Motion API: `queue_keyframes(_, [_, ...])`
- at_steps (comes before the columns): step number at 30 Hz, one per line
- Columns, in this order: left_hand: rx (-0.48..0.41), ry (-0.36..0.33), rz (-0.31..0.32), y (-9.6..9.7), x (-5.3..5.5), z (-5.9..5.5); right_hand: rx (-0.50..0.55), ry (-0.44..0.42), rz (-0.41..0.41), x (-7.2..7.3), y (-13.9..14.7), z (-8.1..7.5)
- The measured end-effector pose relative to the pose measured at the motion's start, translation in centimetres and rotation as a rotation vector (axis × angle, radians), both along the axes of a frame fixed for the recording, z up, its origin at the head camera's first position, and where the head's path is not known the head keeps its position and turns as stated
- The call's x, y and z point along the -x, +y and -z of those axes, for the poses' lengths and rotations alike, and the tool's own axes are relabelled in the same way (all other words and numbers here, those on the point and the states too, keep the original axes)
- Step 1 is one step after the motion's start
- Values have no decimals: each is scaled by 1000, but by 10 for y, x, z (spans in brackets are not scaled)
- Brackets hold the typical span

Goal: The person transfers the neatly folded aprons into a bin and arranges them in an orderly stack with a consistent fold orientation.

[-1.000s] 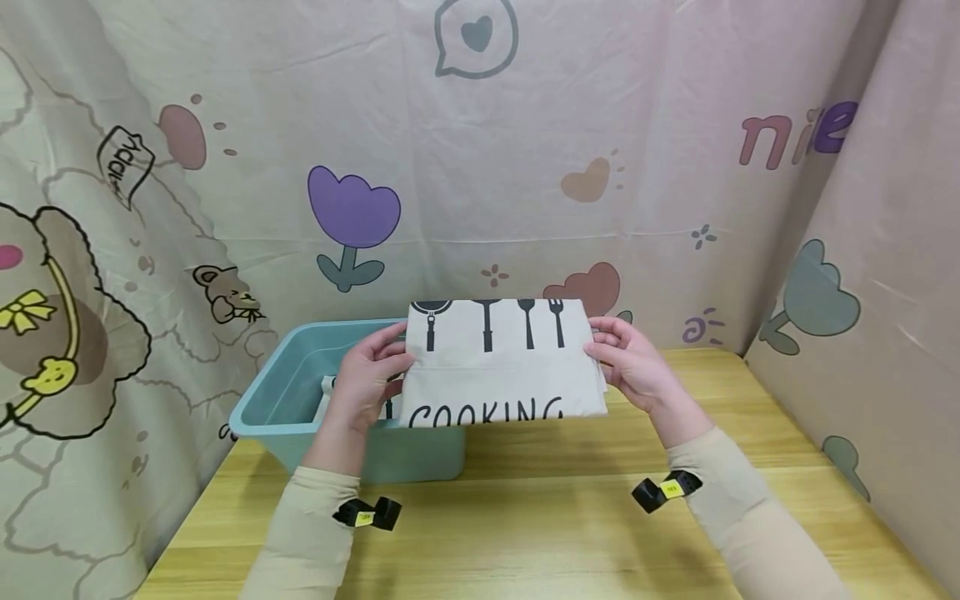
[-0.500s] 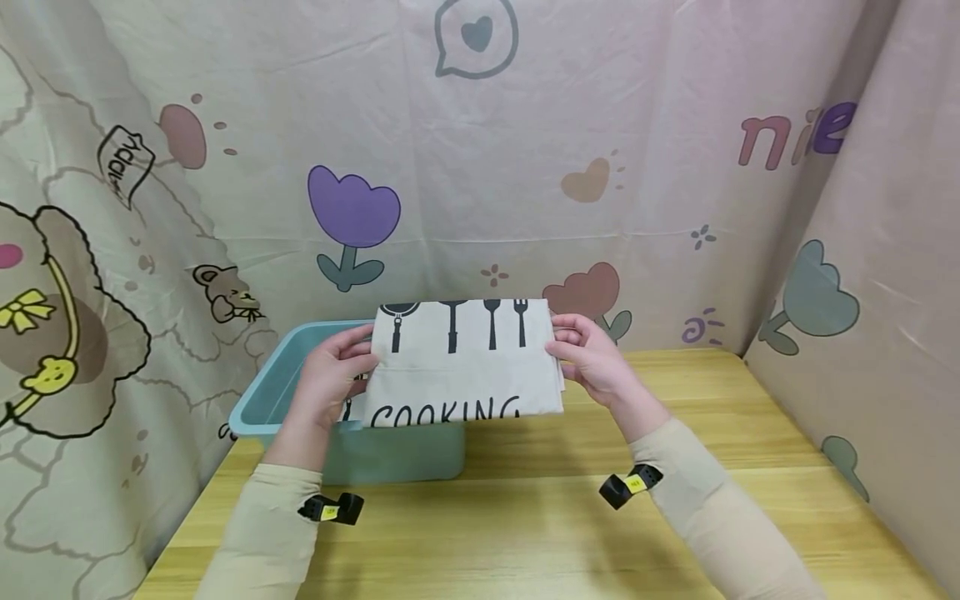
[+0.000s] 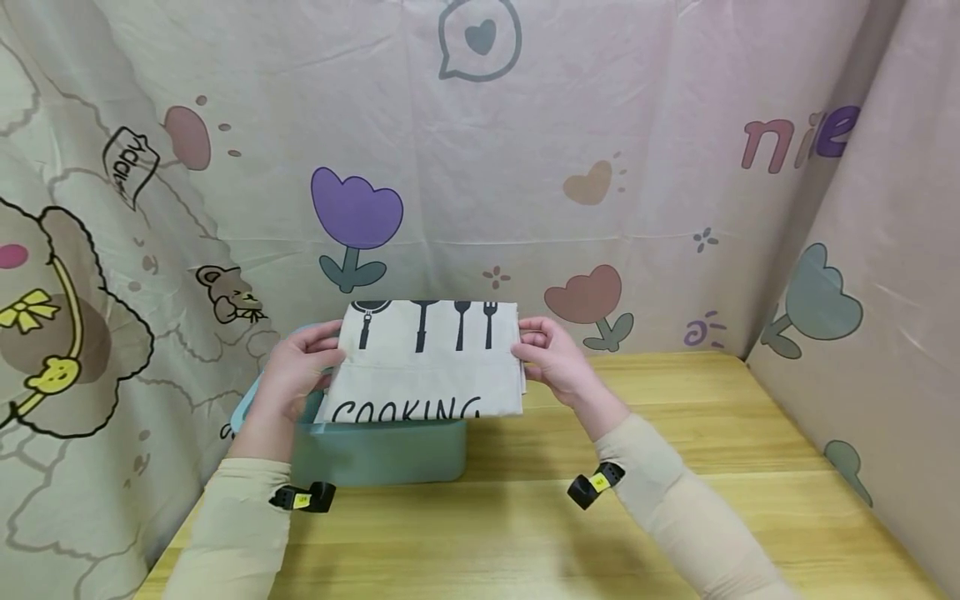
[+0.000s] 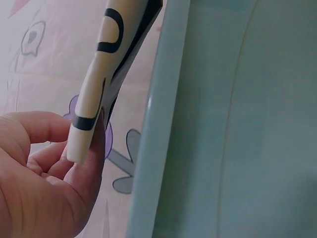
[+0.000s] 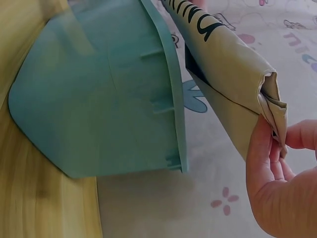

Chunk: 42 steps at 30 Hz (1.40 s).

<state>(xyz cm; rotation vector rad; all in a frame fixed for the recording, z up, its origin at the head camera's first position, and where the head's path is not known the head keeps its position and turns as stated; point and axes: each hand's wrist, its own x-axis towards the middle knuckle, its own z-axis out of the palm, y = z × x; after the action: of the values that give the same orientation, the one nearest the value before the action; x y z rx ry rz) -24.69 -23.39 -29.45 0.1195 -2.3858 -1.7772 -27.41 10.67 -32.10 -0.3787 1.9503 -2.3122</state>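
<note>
A folded off-white cloth (image 3: 427, 375), printed with black kitchen utensils and the word COOKING, is held up level between both hands. At its left edge my left hand (image 3: 296, 371) pinches it, thumb on the near face and fingers behind. My right hand (image 3: 555, 362) pinches the opposite edge, where the stacked fold layers show in the right wrist view. Beneath and behind the cloth stands a teal plastic bin (image 3: 382, 454). The cloth covers most of the bin's opening in the head view. Both wrist views show the cloth above the bin's rim (image 5: 173, 94).
The bin stands on the left part of a wooden table (image 3: 675, 467). A printed curtain (image 3: 480, 158) hangs behind the table and along both sides. Each sleeved wrist carries a small black camera (image 3: 596, 485).
Both hands have carried the folded cloth leftward, from beside the bin to over it. The bin has stayed in place, and its opening is now mostly covered in the head view.
</note>
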Motion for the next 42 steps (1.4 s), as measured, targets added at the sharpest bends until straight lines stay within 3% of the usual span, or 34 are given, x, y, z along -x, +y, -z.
queue_keyframes(18, [183,-31,-149,-27,11,-7,-90,7,31,16,-47,-3])
queue_keyframes(26, [221,-68,-231,-36,20,-5,-165,-1,52,25,-64,-3])
queue_keyframes(42, [307,-47,-250,-49,29,8,-394,49,102,34,-80,1])
